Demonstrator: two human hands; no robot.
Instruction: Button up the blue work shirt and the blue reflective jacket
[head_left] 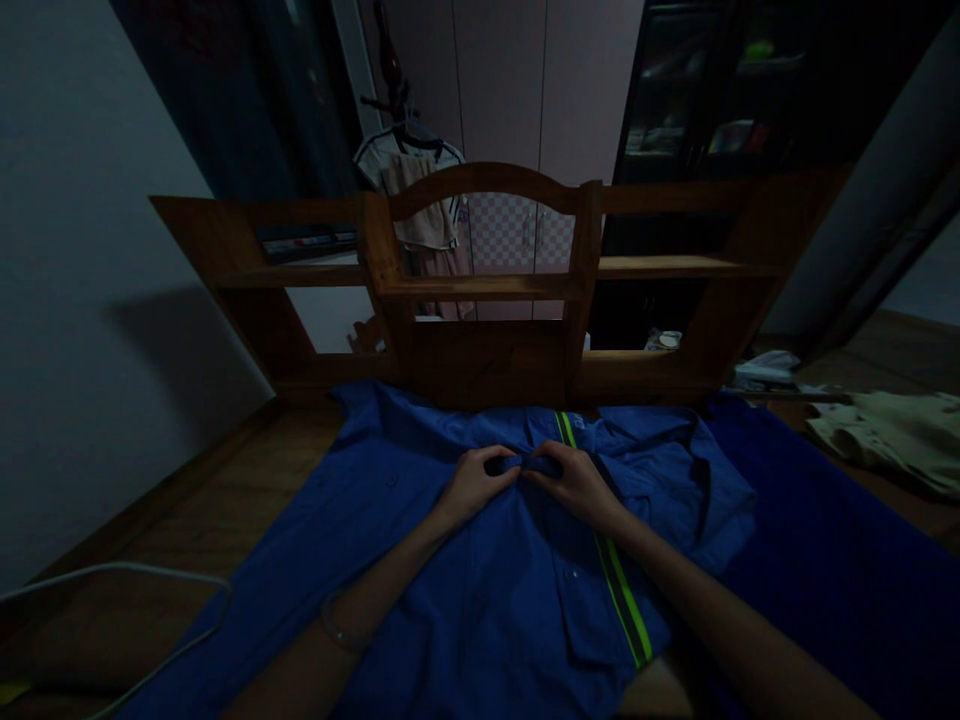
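A blue work shirt with a yellow-green reflective stripe lies spread flat on a wooden surface. My left hand and my right hand meet at the shirt's front near the collar. Both pinch a small fold of blue fabric between the fingertips, fingers curled. My forearms reach up over the shirt from the lower edge.
A wooden headboard with shelves stands just behind the shirt. A beige garment lies at the right. A white cable curves at the lower left. A wall is on the left. Clothes on a hanger hang behind.
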